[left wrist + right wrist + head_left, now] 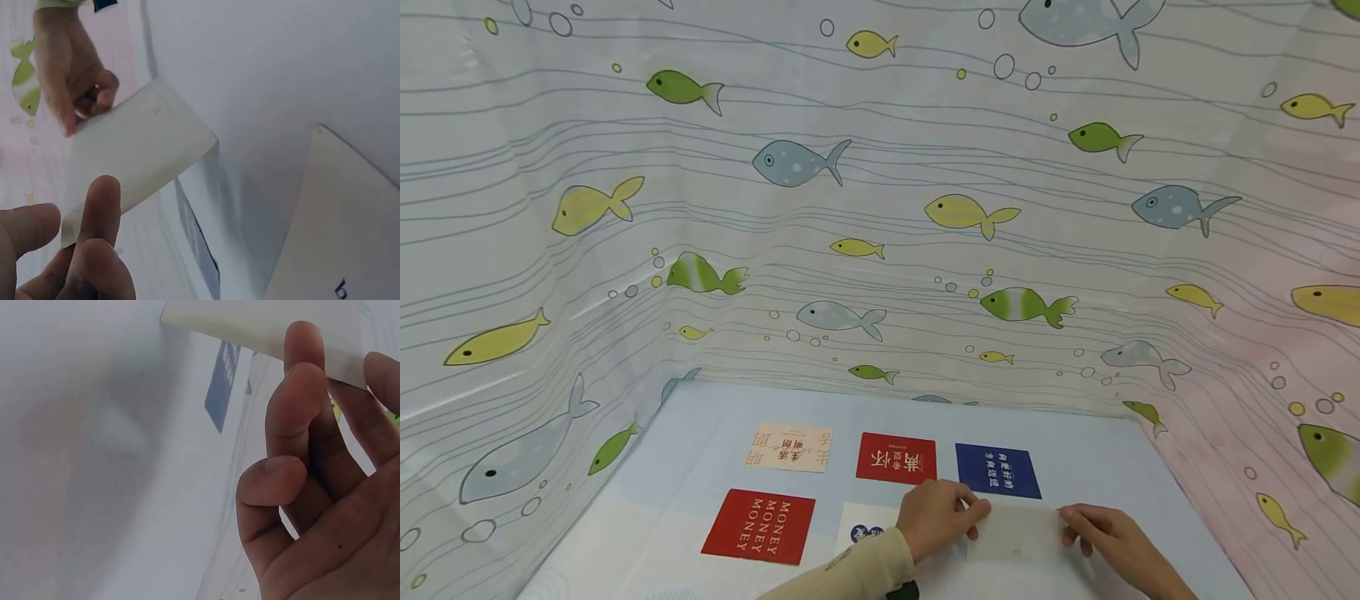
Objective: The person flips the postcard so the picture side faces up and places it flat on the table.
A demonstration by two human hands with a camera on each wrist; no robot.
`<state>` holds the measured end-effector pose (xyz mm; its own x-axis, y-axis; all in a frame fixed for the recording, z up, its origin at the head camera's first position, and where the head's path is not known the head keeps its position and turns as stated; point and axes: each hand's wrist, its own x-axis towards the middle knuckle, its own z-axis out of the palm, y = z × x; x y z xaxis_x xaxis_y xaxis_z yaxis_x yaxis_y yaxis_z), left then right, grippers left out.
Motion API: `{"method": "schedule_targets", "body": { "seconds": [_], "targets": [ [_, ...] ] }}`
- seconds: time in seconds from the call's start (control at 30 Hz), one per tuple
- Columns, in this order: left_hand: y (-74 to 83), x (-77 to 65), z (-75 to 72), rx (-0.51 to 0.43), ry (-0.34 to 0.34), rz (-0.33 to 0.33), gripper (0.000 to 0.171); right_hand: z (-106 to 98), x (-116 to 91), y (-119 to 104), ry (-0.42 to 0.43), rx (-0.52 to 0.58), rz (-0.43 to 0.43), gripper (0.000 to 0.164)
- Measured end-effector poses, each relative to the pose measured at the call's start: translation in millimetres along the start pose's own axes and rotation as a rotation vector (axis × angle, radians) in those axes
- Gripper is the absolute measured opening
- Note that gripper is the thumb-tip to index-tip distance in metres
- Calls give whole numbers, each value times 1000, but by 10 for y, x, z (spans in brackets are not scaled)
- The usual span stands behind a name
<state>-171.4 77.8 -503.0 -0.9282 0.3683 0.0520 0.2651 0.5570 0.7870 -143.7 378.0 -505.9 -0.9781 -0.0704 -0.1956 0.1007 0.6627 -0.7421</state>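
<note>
Both hands hold a pale off-white card point(1018, 537) above the table's right part, one at each side. My left hand point(936, 518) pinches its far left corner between thumb and fingers. At the far right corner, my right hand point(1103, 535) grips it with the thumb and index finger, other fingers loosely bent. In the left wrist view the card point(140, 147) is tilted and lifted off the surface; only a plain face with a small faint mark shows. A blue card with white characters point(997, 471) lies just beyond it.
On the pale table point(647, 475) lie a beige card point(788, 447), a red card with characters point(897, 460), a red "MONEY" card point(758, 527) and a white card with a blue print point(857, 521), partly hidden by the left arm. A fish-patterned curtain point(917, 275) encloses the table.
</note>
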Motion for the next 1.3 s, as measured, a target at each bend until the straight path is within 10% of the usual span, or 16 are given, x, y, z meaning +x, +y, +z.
{"method": "schedule_targets", "body": {
  "seconds": [0.6,1.3],
  "targets": [
    [121,-131,-78,143,0,95,24,-81,-154,-49,-101,-71,-26,43],
    [20,-335,70,362,-198,172,15,150,-300,71,-242,-29,4,35]
  ]
}}
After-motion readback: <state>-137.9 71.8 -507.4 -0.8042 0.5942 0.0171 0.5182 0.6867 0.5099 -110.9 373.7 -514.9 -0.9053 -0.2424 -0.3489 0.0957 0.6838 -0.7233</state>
